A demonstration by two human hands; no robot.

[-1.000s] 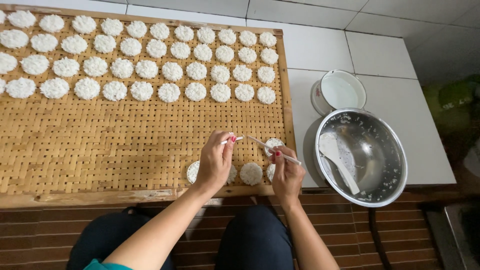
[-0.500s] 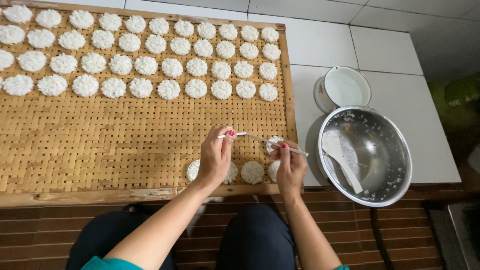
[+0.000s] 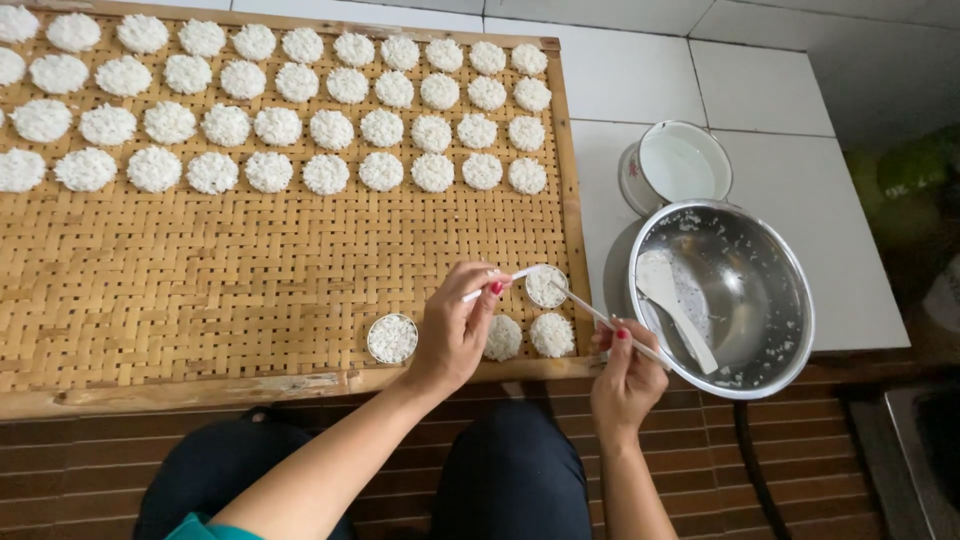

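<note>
The left hand (image 3: 455, 330) pinches a short white stick (image 3: 497, 282) between thumb and fingertips, its tip at the rim of a small round mould (image 3: 546, 286) filled with rice. The right hand (image 3: 625, 375) grips a long thin stick (image 3: 605, 322), whose far end reaches the same mould. Compared with a second ago, the right hand has drawn back off the mat (image 3: 250, 270) toward its near right corner, and the two sticks no longer cross above the mould. A second filled mould (image 3: 392, 338), hidden by the left hand before, now shows at the near edge. Two finished cakes (image 3: 552, 334) lie just beside the hands. Judged from this, the working mould stands exposed for release. Rows of cakes (image 3: 330, 130) fill the far half. A steel bowl (image 3: 770, 260) holding a white paddle (image 3: 672, 308), nearly empty, sits on the surface right of the mat, a small dish (image 3: 678, 165) beyond it.
</note>
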